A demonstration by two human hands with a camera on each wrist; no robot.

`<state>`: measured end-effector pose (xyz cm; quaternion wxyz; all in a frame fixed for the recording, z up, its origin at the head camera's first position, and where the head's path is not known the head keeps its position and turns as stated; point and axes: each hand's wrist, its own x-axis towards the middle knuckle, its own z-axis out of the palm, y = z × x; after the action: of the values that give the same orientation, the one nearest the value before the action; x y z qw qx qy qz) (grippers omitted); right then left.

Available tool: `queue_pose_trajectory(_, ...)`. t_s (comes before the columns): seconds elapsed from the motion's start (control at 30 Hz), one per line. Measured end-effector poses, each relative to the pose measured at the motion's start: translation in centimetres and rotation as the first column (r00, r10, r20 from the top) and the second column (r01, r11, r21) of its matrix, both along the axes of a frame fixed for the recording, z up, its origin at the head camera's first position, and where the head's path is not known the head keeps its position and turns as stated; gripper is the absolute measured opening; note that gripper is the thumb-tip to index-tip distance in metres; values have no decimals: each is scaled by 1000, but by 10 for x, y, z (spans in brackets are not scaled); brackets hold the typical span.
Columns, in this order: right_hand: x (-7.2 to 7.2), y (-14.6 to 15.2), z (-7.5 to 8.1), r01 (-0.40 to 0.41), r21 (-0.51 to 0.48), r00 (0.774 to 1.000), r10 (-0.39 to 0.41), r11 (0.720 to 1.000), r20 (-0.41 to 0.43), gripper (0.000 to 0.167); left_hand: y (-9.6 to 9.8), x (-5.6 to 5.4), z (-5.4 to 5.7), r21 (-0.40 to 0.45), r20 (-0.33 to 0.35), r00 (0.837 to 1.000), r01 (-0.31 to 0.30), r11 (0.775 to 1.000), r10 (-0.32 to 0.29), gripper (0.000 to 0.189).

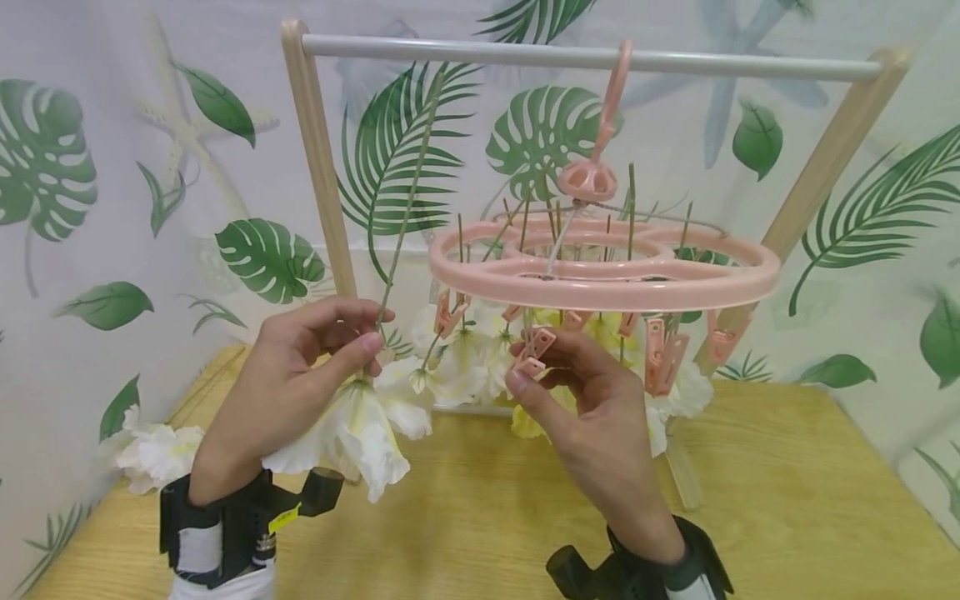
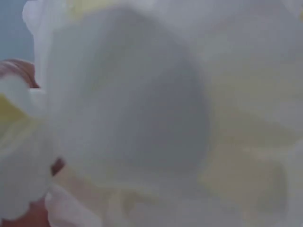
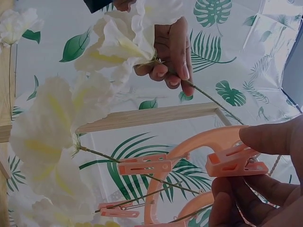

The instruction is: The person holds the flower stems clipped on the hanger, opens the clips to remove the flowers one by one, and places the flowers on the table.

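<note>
The pink plastic oval hanger [image 1: 600, 292] is the landmark here: its pink plastic hook [image 1: 615, 100] loops over the pale metal bar [image 1: 465, 52] of a light wooden stand [image 1: 321, 158], presumably so that the clips beneath it hang within reach above the yellow wood-grain desk [image 1: 787, 467].

To the left of the hanger, the left hand [image 1: 307, 358] pinches a long-stemmed white artificial flower [image 1: 367, 433] between thumb and fingers. The grip is on the thin green stem just above the bloom — likely to steady it there — so the blossom points down and the stem's free end rises past the hanger's rim.

Under the hanger's front edge, the right hand [image 1: 592, 408] grips a small pink plastic clip [image 1: 543, 340] between thumb and fingertips, perhaps to work its jaws; whether they are parted is hard to tell.

White artificial flowers [image 1: 465, 358] and a yellow artificial flower [image 1: 528, 423] hang blooms-down below the hanger, stems poking up through it — seemingly held by other pink clips [image 1: 660, 358]. Another white artificial flower [image 1: 161, 454] lies well left of the hanger.
</note>
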<state>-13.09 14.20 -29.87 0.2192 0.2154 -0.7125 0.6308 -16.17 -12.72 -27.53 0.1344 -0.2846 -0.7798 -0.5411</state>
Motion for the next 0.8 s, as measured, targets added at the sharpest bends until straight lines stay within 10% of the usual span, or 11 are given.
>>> queue_pose_trajectory(0.8,2,2,0,17,59,1000,-17,998,6,26,-4,5,3,50,-38,999,-11,999,13,22)
